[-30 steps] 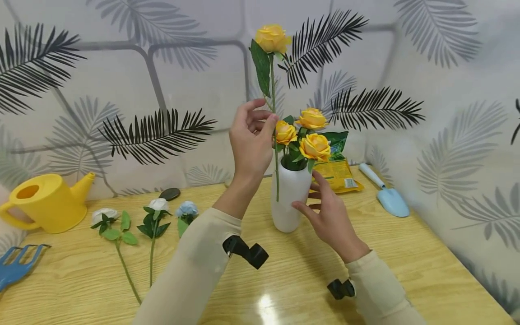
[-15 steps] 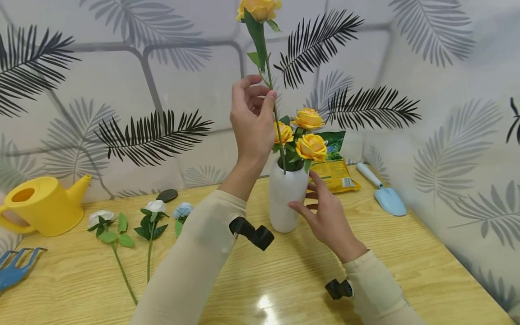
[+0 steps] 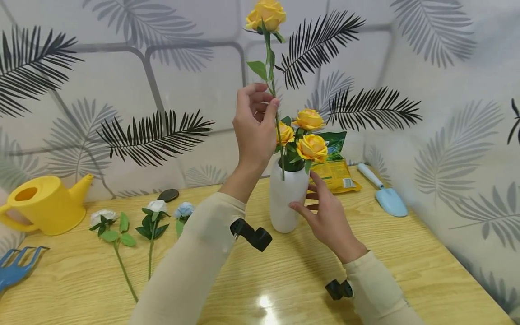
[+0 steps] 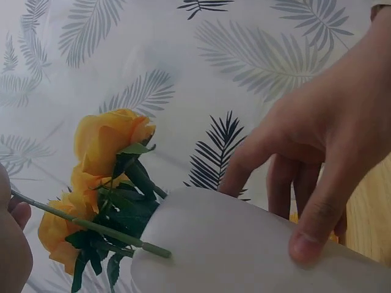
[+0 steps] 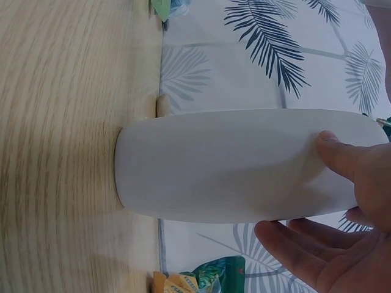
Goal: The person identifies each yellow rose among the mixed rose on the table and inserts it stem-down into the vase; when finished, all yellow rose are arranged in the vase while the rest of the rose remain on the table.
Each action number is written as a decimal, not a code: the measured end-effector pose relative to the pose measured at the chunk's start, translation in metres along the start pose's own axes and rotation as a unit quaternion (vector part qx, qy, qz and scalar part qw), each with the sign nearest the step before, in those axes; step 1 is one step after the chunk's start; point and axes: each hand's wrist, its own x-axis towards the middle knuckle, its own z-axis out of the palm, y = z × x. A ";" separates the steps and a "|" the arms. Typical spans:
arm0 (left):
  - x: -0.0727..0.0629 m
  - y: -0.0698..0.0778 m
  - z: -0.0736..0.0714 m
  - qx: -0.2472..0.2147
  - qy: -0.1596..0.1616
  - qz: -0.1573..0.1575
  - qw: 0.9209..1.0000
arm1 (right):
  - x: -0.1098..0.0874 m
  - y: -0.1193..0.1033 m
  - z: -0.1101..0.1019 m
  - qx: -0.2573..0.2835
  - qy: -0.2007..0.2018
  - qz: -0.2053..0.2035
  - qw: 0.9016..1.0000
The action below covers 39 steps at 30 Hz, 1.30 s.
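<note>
My left hand [image 3: 256, 124] pinches the green stem of a long yellow rose [image 3: 266, 17] between thumb and fingers. The rose stands nearly upright, its bloom high above the hand. Its stem's cut lower end overlaps the front of the rim of a white vase [image 3: 284, 203]; in the left wrist view the stem tip [image 4: 156, 249] lies over the mouth's edge. Several yellow roses [image 3: 312, 146] with dark leaves fill the vase. My right hand [image 3: 331, 219] holds the vase from the right, thumb on the front and fingers along the side. The vase stands upright on the wooden table [image 5: 67, 171].
Two white roses [image 3: 156, 206] and a pale blue one [image 3: 184, 209] lie left of my forearm. Further left are a yellow watering can [image 3: 48, 205] and a blue hand fork [image 3: 18, 266]. Behind the vase sits a yellow-green packet [image 3: 335, 174], with a light blue trowel [image 3: 390, 201] to its right.
My left hand has lifted the rose, bringing its stem end from beside the vase up to the rim, then dipped slightly. The bloom has turned. My right hand keeps its place on the vase.
</note>
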 end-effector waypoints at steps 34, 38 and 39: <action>-0.004 0.000 -0.001 0.005 -0.005 0.079 0.997 | -0.003 0.003 0.002 0.006 0.011 -0.020 1.000; -0.013 -0.007 -0.007 0.026 -0.027 0.086 0.996 | -0.002 0.003 0.002 0.005 0.011 -0.021 1.000; -0.016 -0.007 -0.009 0.031 -0.032 0.087 0.995 | -0.002 0.003 0.002 0.005 0.011 -0.019 1.000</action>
